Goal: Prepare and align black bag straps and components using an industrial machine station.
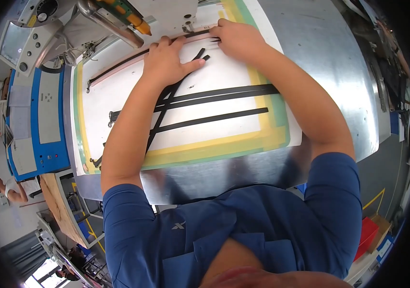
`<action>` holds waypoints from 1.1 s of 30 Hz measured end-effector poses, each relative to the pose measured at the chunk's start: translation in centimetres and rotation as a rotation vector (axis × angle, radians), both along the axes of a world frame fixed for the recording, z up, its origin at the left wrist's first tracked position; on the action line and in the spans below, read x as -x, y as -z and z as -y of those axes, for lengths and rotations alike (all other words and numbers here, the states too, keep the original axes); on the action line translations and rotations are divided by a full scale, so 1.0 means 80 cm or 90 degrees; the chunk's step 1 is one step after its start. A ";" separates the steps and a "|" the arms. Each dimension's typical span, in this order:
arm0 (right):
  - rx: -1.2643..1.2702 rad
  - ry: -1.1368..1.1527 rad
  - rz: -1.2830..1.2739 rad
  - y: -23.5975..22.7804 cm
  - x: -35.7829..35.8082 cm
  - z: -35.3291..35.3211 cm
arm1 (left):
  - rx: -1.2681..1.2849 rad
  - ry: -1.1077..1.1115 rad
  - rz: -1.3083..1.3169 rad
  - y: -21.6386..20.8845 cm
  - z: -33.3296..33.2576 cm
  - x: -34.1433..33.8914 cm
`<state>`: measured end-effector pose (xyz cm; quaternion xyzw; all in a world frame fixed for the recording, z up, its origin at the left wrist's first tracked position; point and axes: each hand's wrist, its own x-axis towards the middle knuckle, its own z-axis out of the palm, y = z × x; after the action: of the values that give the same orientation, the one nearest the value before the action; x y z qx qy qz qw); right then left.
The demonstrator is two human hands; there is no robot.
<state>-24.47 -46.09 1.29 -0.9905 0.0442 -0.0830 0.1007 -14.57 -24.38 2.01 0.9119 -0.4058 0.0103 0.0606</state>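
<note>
My left hand (166, 62) lies palm down with fingers spread. Its fingertips press along a black strap (118, 63) that runs beside a pink strip (140, 60) at the far side of a white sheet (224, 72). My right hand (238, 41) is closed in a pinch at the right end of that strap. A small dark pointed thing pokes out under its fingers; its kind cannot be made out. Nearer me lie more black straps (214, 117), some crossing under my left hand and forearm. Small dark fittings (111, 118) show at several left ends.
Yellow and green tape (214, 146) borders the sheet on a shiny metal table (320, 57). A machine head with a metal tube (109, 24) and an orange-tipped tool (140, 24) overhangs the far left. A blue cabinet (49, 120) stands left; another person (13, 189) is farther off.
</note>
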 end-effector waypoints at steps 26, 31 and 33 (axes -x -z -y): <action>-0.040 -0.030 0.065 0.015 0.034 0.036 | 0.002 0.003 0.054 0.003 0.072 0.040; -0.014 -0.025 0.003 0.016 0.032 0.032 | -0.036 -0.035 0.000 -0.005 0.076 0.048; -0.009 -0.031 -0.002 0.014 0.029 0.027 | 0.012 0.003 0.048 0.009 0.066 0.044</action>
<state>-26.82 -48.28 0.14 -0.9907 0.0207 -0.0785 0.1092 -18.10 -29.66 1.27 0.9092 -0.4101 0.0483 0.0537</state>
